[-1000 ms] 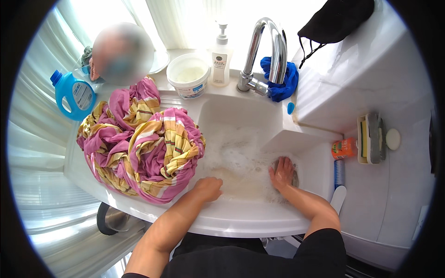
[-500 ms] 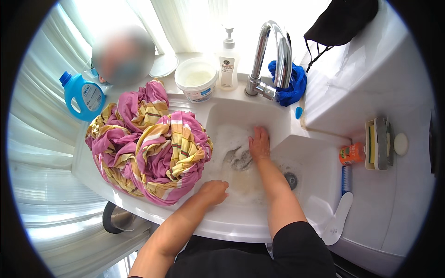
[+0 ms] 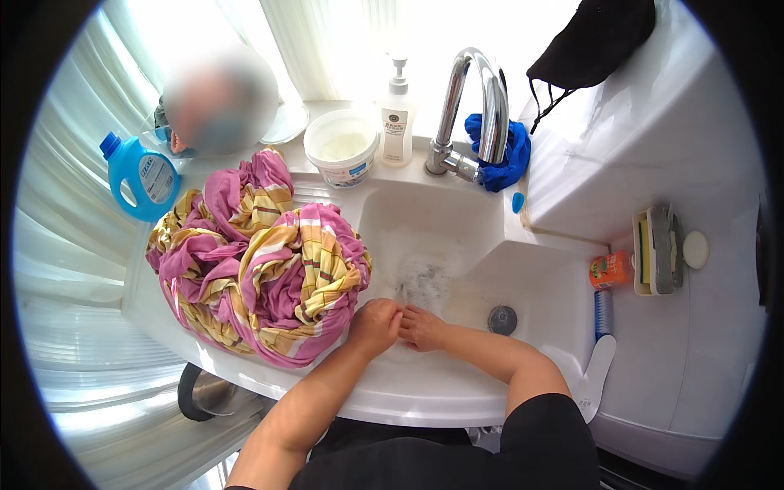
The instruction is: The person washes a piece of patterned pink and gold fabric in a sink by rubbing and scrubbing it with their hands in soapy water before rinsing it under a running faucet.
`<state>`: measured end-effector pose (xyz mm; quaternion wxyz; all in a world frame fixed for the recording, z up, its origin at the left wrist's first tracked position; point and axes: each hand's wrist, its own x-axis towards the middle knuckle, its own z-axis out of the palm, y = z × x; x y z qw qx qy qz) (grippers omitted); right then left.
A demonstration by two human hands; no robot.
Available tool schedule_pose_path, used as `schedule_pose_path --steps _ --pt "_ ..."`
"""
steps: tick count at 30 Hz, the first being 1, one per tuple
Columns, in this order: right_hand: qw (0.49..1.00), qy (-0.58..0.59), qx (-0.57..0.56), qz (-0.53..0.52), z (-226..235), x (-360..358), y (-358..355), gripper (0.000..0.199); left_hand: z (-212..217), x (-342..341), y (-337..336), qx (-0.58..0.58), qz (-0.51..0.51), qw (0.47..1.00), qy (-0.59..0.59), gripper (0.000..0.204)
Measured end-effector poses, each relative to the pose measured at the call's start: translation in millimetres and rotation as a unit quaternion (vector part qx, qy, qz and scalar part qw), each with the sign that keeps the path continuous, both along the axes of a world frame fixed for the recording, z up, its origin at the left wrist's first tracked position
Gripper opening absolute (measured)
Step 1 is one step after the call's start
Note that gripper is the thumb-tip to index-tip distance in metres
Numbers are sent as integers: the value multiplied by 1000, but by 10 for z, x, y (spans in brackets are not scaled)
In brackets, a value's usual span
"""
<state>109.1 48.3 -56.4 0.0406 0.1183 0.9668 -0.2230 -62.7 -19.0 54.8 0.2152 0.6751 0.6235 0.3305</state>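
Note:
My left hand [image 3: 377, 327] is curled closed at the near left side of the white sink [image 3: 523, 384], beside a big bundle of cloth. My right hand [image 3: 420, 328] touches it from the right, its fingers bent down and close together. Whatever either hand holds is hidden beneath the fingers. Just beyond them, white suds [image 3: 430, 282] float in cloudy shallow water. The bundled pink and yellow plaid fabric [image 3: 269, 269] lies in twisted folds on the sink's left ledge. Right of my hands is a round dark drain [image 3: 502, 320].
Along the back stand a blue detergent bottle [image 3: 143, 178], a white tub [image 3: 343, 149], a pump bottle [image 3: 397, 122] and a chrome faucet [image 3: 490, 106]. Blue cloth [image 3: 508, 155] is bunched behind the faucet. On the right are an orange bottle [image 3: 611, 269], a blue-bristled brush [image 3: 603, 314] and a sponge holder [image 3: 653, 249].
My right hand has come from the far part of the basin toward me and left, against my left hand. Its spread fingers have bent. The left hand has barely moved.

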Motion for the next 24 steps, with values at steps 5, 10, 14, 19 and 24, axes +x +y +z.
schedule_pose_path --steps 5,10,14,19,24 --pt "932 80 128 -330 -26 395 570 68 -1 37 4 -48 -50 997 27 8" --pt "906 -164 48 -387 188 -310 327 66 -39 31 20 -102 -62 990 80 10" --pt "996 51 -68 -3 145 -158 -217 50 12 63 5 -103 -53 990 81 10" --pt "892 160 86 -413 170 900 -106 47 16 -10 -47 -100 -40 993 40 10" --pt "693 -115 128 -700 -331 1151 286 57 -42 51 -14 -118 -65 987 85 11"
